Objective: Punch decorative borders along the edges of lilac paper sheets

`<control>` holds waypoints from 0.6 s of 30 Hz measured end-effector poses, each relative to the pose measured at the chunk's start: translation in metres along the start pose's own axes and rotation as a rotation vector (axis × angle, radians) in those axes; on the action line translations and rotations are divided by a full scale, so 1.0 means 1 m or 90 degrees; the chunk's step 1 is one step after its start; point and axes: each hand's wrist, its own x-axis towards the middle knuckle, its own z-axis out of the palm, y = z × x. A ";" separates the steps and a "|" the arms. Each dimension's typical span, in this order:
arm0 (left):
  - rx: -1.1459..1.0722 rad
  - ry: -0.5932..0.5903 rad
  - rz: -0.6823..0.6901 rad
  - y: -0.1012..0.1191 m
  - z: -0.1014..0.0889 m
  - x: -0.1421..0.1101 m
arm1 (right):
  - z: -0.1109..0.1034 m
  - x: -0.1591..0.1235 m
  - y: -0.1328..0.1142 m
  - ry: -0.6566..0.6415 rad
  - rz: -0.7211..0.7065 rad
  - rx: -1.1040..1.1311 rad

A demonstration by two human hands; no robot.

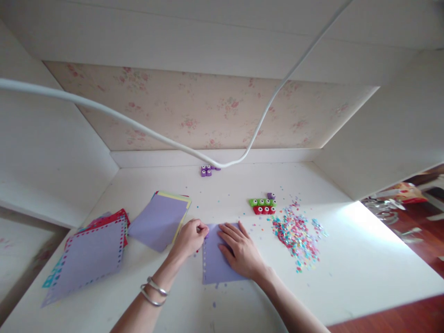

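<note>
A sheet of purple paper (218, 268) lies in front of me, with a row of punched holes along its left edge. My left hand (190, 238) is closed around a small purple craft punch (207, 232) at that edge, near the upper left corner; the fingers hide most of it. Spread flat on the sheet, my right hand (239, 249) presses it to the table. Two silver bangles (154, 292) circle my left wrist.
At left lie a stack of plain coloured paper (161, 215) and a pile of hole-edged sheets (93, 249). Green punches (263, 202), red punches (265, 210) and purple punches (206, 171) stand farther back. Paper confetti (298, 236) is heaped at right. A white cable (156, 135) hangs across the view.
</note>
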 end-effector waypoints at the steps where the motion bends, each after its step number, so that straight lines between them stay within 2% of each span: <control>1: 0.001 -0.003 -0.013 -0.001 0.003 0.003 | 0.000 0.000 0.000 -0.003 0.002 0.001; 8: -0.028 -0.054 -0.052 -0.002 0.010 0.009 | 0.000 0.000 0.000 -0.004 0.011 0.005; 14: -0.058 -0.062 -0.010 0.002 -0.003 -0.002 | 0.000 -0.001 0.001 -0.010 0.021 0.005; 18: -0.061 -0.043 0.027 -0.005 -0.017 -0.009 | -0.001 0.000 0.000 -0.010 0.024 0.007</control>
